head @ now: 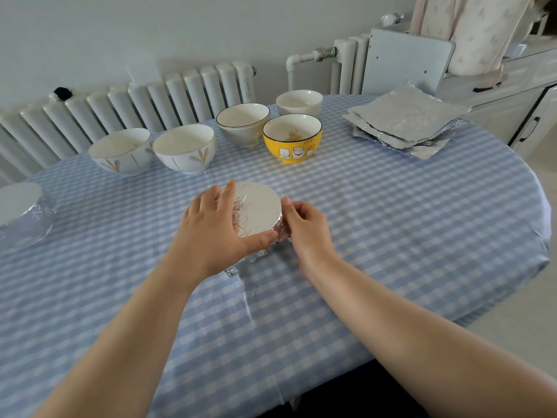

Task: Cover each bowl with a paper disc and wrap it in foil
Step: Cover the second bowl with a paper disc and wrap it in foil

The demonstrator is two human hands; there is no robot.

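From the head camera you look down at a bench (pixel 391 224) draped in a blue-and-white checked cloth. At its middle sits the bowl you are working on (pixel 256 218), topped with a white paper disc (pixel 260 208) and bundled in crinkled foil (pixel 254 254) that bunches out along its near side. Your left hand (pixel 211 230) lies over the bowl's left edge with fingers spread and fairly straight, the thumb reaching along the near rim of the disc; its grip is loose, pressing rather than clasping. Your right hand (pixel 304 227) is at the bowl's right side, fingers curled in, its grip pinching the foil against the wall of the bowl.

At the far left edge a finished bowl (pixel 22 212) stands, disc on top and foil around it. Along the far side stand five uncovered bowls: two white ones with leaf marks (pixel 122 152) (pixel 185 149), a grey bowl (pixel 242 125), a yellow bowl with cat drawings (pixel 292 138) just to its right, and a small white bowl (pixel 299 103) behind that. At far right lies a stack of foil sheets (pixel 405 122). A white radiator (pixel 135 101) runs along the wall beyond the bench.
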